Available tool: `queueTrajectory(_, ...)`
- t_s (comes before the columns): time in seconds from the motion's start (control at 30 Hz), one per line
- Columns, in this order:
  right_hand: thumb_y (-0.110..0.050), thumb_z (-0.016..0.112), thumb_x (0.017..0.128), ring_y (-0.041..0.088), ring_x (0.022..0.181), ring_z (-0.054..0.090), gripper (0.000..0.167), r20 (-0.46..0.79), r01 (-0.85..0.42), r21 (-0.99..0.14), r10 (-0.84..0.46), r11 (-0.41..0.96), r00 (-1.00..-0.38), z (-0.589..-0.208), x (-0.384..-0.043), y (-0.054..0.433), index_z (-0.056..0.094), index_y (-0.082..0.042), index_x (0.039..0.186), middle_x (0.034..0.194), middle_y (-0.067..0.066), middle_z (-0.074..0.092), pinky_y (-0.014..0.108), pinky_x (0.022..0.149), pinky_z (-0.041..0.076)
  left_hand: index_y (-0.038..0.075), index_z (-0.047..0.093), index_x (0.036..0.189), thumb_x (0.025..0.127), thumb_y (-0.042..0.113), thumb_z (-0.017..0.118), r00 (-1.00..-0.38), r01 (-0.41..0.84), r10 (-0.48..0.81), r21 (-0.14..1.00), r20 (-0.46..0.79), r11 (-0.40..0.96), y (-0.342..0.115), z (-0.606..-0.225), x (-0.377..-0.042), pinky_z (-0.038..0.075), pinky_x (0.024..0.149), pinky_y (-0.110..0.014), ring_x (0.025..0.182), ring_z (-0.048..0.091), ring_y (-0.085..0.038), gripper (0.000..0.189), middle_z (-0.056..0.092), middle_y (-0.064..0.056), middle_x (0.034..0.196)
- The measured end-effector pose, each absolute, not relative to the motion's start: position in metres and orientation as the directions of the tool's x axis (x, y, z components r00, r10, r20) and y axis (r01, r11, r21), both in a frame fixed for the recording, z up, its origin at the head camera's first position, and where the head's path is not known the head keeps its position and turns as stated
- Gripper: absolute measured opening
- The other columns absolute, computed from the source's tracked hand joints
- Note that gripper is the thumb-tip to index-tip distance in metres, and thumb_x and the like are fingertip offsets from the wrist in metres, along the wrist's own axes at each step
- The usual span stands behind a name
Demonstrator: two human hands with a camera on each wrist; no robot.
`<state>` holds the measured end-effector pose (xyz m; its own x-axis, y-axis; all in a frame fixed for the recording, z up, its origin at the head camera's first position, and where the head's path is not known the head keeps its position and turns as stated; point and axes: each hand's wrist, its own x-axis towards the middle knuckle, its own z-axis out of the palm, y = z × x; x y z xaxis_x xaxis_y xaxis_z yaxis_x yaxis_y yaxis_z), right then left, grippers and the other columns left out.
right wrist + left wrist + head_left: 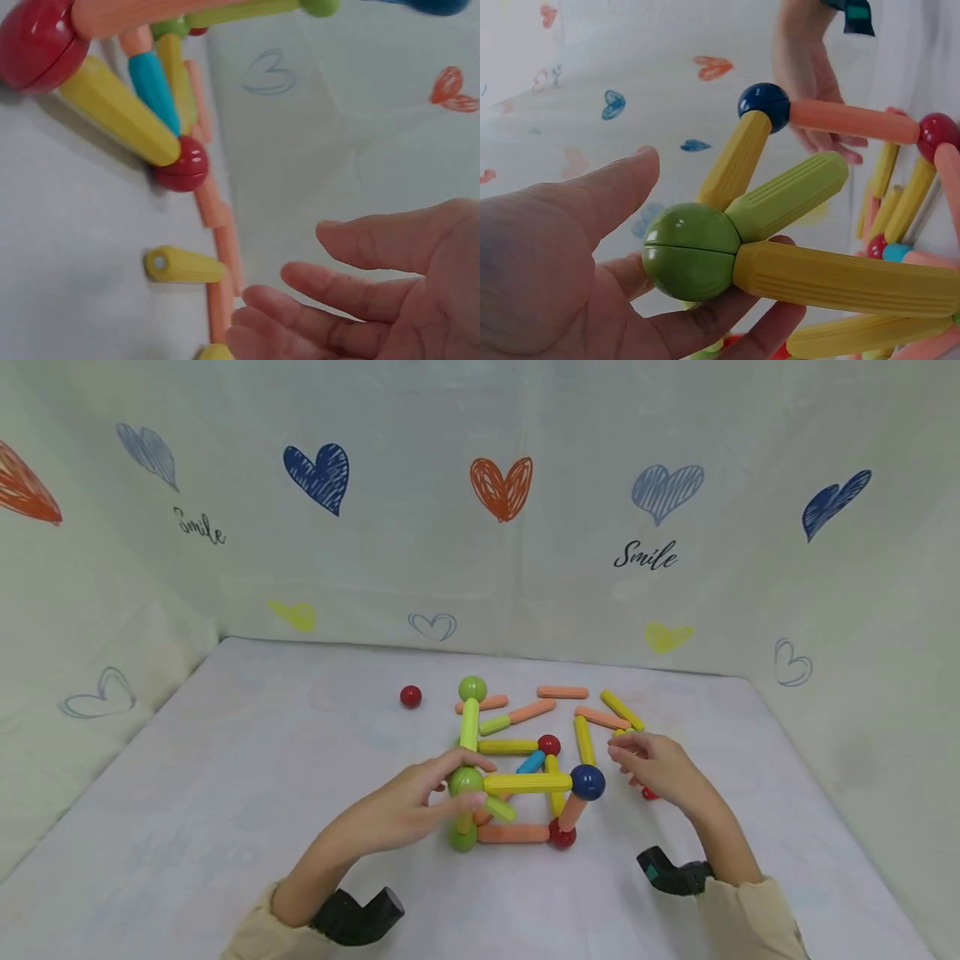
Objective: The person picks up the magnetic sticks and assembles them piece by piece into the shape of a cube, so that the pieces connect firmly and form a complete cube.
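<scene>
A frame of magnetic rods and balls stands on the table. My left hand (408,806) is at its near left upper corner, fingers bent round the green ball (692,251) and a fingertip behind the yellow rod (847,279). In the left wrist view, the thumb stands apart from the ball. A short light-green rod (789,193) sticks out from that ball. Another yellow rod (527,783) runs to the blue ball (588,782). Right of the frame, my right hand (660,766) hovers with fingers loosely bent and nothing in them, as the right wrist view shows.
Loose orange rods (562,692) and yellow rods (622,709) lie behind and to the right of the frame. One red ball (411,697) sits at the back left; another red ball (649,793) is partly behind my right hand. A heart-printed cloth (405,552) hangs behind the table.
</scene>
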<state>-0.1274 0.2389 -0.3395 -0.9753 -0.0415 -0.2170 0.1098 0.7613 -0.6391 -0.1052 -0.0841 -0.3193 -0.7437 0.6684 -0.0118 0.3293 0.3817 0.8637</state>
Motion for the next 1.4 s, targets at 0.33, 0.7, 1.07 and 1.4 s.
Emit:
queueTrajectory(0.33, -0.028, 0.062, 0.087, 0.017, 0.055, 0.043, 0.029, -0.288, 0.258, -0.594, 0.097, 0.762, -0.953, -0.389, -0.183, 0.223, 0.061, -0.002, 0.101, 0.066, 0.004, 0.046, 0.025, 0.052, 0.034, 0.019, 0.05, 0.121, 0.088, 0.031, 0.063, -0.78, 0.319, 0.625, 0.85, -0.015, 0.419, -0.073, -0.327, -0.102, 0.042, 0.083, -0.045, 0.1, 0.047, -0.021, 0.037, 0.059, -0.001, 0.115)
queueTrajectory(0.7, -0.017, 0.058, 0.084, 0.017, 0.059, 0.044, 0.018, -0.184, 0.197, -0.632, 0.101, 0.749, -0.978, -0.388, -0.173, 0.225, 0.054, -0.001, 0.089, 0.067, 0.005, 0.044, 0.025, 0.053, 0.036, 0.019, 0.051, 0.115, 0.086, 0.024, 0.067, -0.809, 0.325, 0.588, 0.828, -0.006, 0.456, -0.069, -0.328, -0.102, 0.041, 0.079, -0.041, 0.092, 0.047, -0.02, 0.034, 0.059, 0.0, 0.103)
queueTrajectory(1.07, -0.014, 0.057, 0.091, 0.02, 0.08, 0.058, 0.038, 0.133, -0.088, -0.739, 0.017, 0.668, -0.991, -0.336, -0.111, 0.221, 0.041, 0.001, 0.122, 0.103, 0.017, 0.054, 0.017, 0.059, 0.048, 0.02, 0.054, 0.11, 0.085, 0.025, 0.068, -0.845, 0.276, 0.534, 0.833, -0.027, 0.48, -0.068, -0.326, -0.099, 0.041, 0.079, -0.04, 0.093, 0.048, -0.019, 0.029, 0.059, 0.001, 0.101)
queueTrajectory(1.4, -0.007, 0.064, 0.087, 0.006, 0.058, 0.052, 0.016, 0.318, -0.369, -0.712, -0.195, 0.597, -0.928, -0.31, -0.047, 0.201, 0.056, -0.007, 0.101, 0.075, -0.002, 0.058, 0.02, 0.052, 0.046, 0.019, 0.054, 0.108, 0.085, 0.023, 0.068, -0.855, 0.269, 0.518, 0.829, -0.029, 0.491, -0.066, -0.325, -0.098, 0.039, 0.072, -0.033, 0.09, 0.048, -0.018, 0.027, 0.059, 0.0, 0.096)
